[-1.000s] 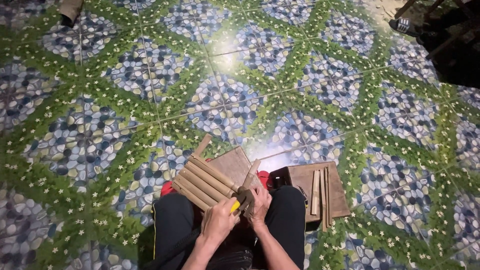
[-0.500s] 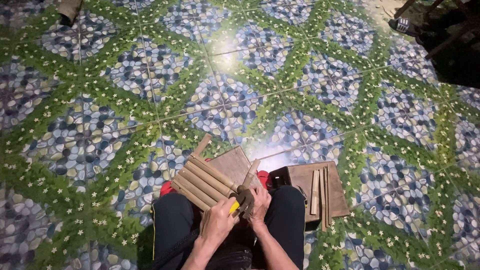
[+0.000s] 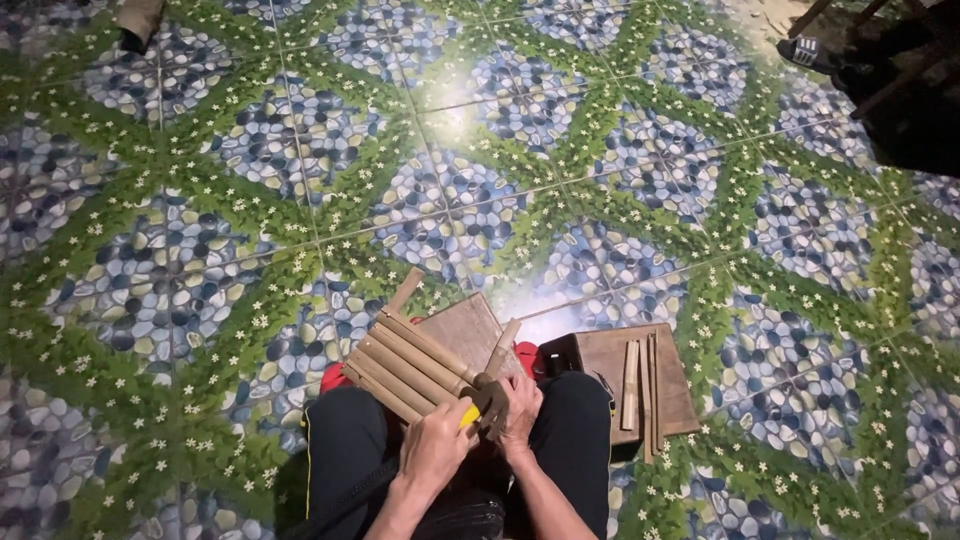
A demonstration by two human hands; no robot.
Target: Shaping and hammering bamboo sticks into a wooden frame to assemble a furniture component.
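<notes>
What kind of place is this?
Probably a home floor used as a craft spot. A glossy tiled floor printed with pebbles and leaves, a low wooden block holding spare sticks, and a seated person's hands working a panel of bamboo slats over their knees.

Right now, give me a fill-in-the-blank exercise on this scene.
1. The left hand grips a tool with a ____ handle.
2. The bundle of bamboo sticks rests across the person's ____.
3. Loose sticks lie on a wooden ____, right of the right hand.
4. The floor tiles show blue pebbles and ____ leaves.

Missing words: yellow; lap; board; green
</notes>
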